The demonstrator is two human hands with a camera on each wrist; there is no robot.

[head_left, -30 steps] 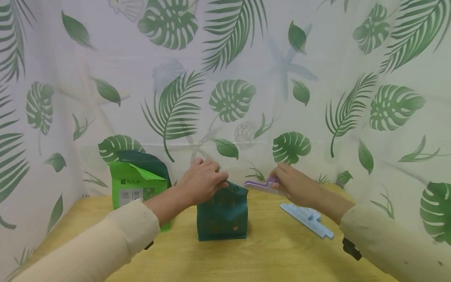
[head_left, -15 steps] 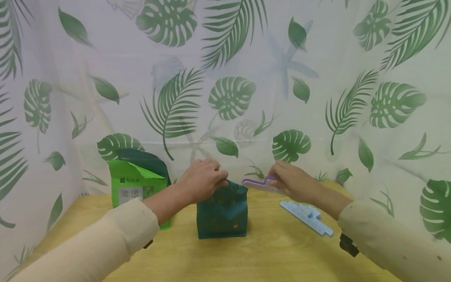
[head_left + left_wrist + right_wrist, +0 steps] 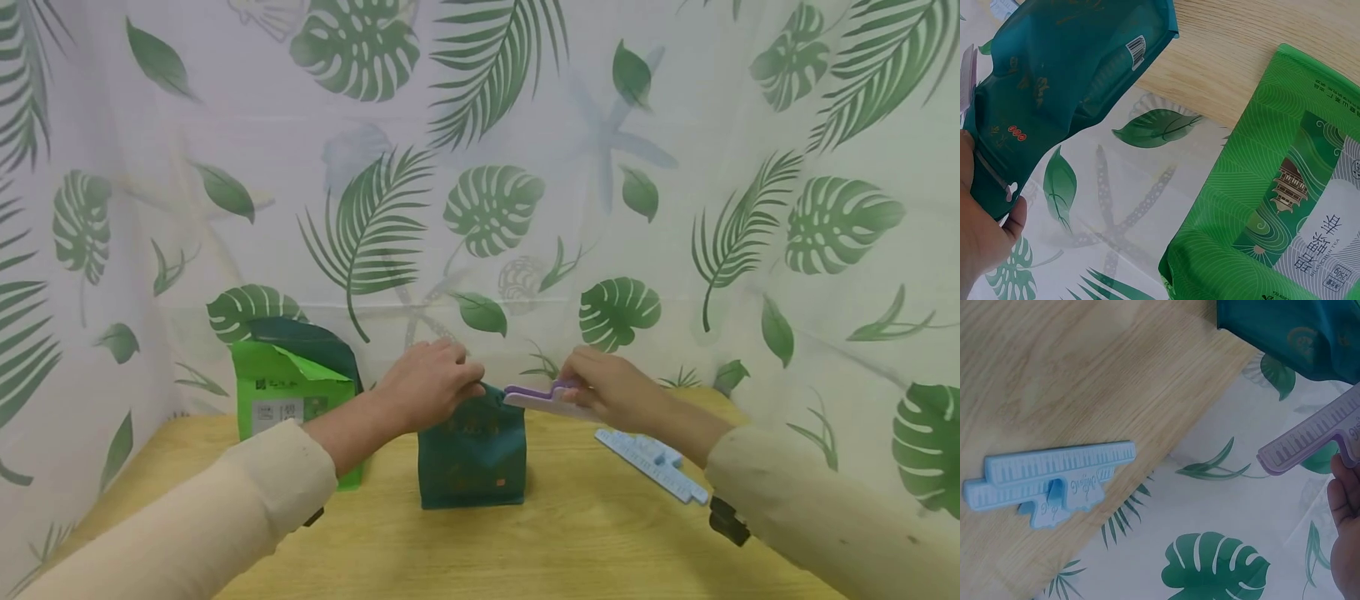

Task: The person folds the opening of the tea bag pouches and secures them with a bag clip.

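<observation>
A dark teal tea bag (image 3: 472,458) stands upright mid-table, its top edge pinched by my left hand (image 3: 431,383). In the left wrist view, the thumb of my left hand (image 3: 988,231) lies along the bag's top corner by a small notch. My right hand (image 3: 611,387) pinches a purple bag clip (image 3: 547,400) by its handles. The clip's long bar points left, and its tip overlaps the bag's upper right corner in the head view. In the right wrist view the clip (image 3: 1310,437) shows a ridged bar, with the teal bag (image 3: 1285,331) beyond it.
Two light-blue bag clips (image 3: 652,467) lie overlapped on the wooden table (image 3: 585,542), right of the teal bag. A bright green tea bag (image 3: 258,367) stands at the left, with another dark green bag (image 3: 330,346) behind it. A leaf-patterned curtain (image 3: 480,125) hangs behind the table.
My right hand has moved left with the purple clip, bringing its tip to the teal bag's upper corner. The left hand keeps its hold on the bag's top.
</observation>
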